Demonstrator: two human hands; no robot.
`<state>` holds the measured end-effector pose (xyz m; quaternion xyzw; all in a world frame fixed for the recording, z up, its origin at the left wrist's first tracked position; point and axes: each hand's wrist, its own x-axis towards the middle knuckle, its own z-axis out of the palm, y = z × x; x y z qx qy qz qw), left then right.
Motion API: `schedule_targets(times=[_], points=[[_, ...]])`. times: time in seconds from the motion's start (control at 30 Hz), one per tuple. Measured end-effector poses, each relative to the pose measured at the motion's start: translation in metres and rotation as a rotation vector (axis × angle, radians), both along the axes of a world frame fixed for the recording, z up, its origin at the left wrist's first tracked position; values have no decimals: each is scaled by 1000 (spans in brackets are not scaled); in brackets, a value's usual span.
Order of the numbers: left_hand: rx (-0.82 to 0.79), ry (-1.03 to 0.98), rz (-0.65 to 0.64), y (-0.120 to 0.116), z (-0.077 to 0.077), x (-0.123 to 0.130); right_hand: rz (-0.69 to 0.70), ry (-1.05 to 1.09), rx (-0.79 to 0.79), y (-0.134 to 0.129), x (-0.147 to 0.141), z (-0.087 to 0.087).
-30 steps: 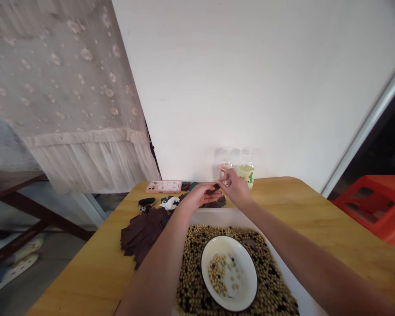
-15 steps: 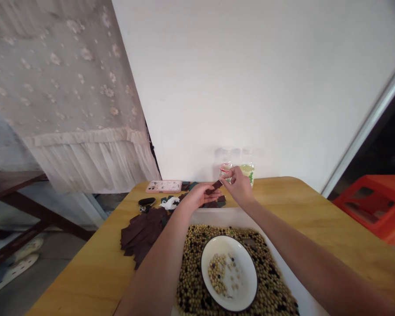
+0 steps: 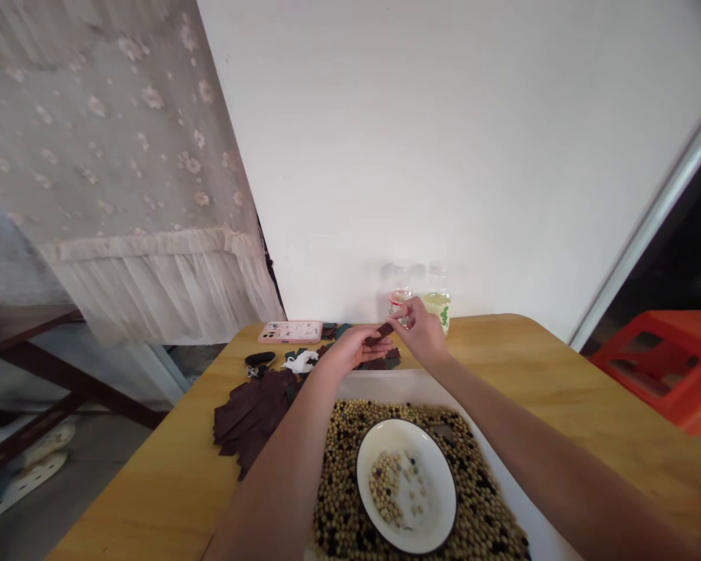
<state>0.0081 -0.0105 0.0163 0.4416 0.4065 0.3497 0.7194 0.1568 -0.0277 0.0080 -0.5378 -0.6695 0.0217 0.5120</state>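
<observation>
A small dark brown piece (image 3: 381, 333) rests in my left hand (image 3: 354, 347), pinched by the thumb over the fingers. My right hand (image 3: 421, 327) is closed in a pinch at the upper end of the same piece. Below both hands lies a white tray (image 3: 385, 379) filled with tan and black beans (image 3: 484, 483). A white bowl with a dark rim (image 3: 441, 510) stands on the beans and holds some pale beans (image 3: 384, 475) and a few dark ones. To the left, a heap of dark brown pieces (image 3: 251, 413) lies on the table.
A pink phone (image 3: 290, 332), a black key fob (image 3: 260, 358) and a crumpled white tissue (image 3: 301, 361) lie at the back left of the wooden table (image 3: 561, 389). Two clear bottles, one with green grapes (image 3: 438, 305), stand against the wall. A red stool (image 3: 666, 366) is at the right.
My right hand has shifted very slightly at the upper end of the brown piece. Everything else looks the same.
</observation>
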Motion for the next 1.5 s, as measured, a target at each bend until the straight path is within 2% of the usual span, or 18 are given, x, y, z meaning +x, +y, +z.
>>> schedule_targets(times=[0.5,0.9,1.2,1.5], points=[[3,4,11,-1,-1,0,8,47,25,0,2,-1],[13,7,-22,0,-1,-1,50,-29,-73,2,-2,-7],[17,5,-71,3,-4,-1,84,15,-51,1,-4,-4],[24,22,-65,2,-3,-1,81,-6,-56,3,-1,-7]])
